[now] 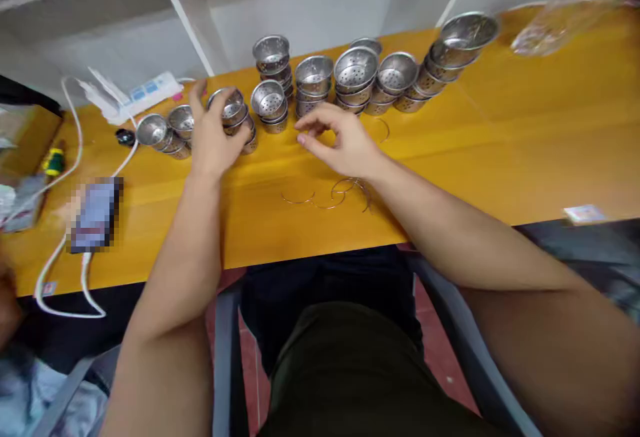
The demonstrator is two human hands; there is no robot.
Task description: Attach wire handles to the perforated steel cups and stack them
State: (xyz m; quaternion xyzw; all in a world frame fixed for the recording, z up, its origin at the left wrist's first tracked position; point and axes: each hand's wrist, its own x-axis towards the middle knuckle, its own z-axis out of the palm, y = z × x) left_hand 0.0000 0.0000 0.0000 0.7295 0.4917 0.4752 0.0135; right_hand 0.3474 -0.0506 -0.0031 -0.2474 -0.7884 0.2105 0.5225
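My left hand point(213, 132) is closed round a stack of small perforated metal cups point(231, 105), thumb on the near right side and fingers over the rim and left side. My right hand point(340, 137) hovers in front of the middle stacks, fingers curved, a small gap between thumb and forefinger and nothing visible in it. Between the hands stands a short stack of perforated cups point(270, 100); a taller cup stack point(314, 77) rises behind my right fingertips. Several thin curved wires point(330, 197) lie on the table near my right wrist.
More cup stacks line the back, including a long leaning stack point(455, 47) at right and tilted cups point(154, 132) at left. A power strip point(150, 96), white cables and a blurred phone point(96, 214) occupy the left. A clear plastic bag point(543, 27) lies at far right.
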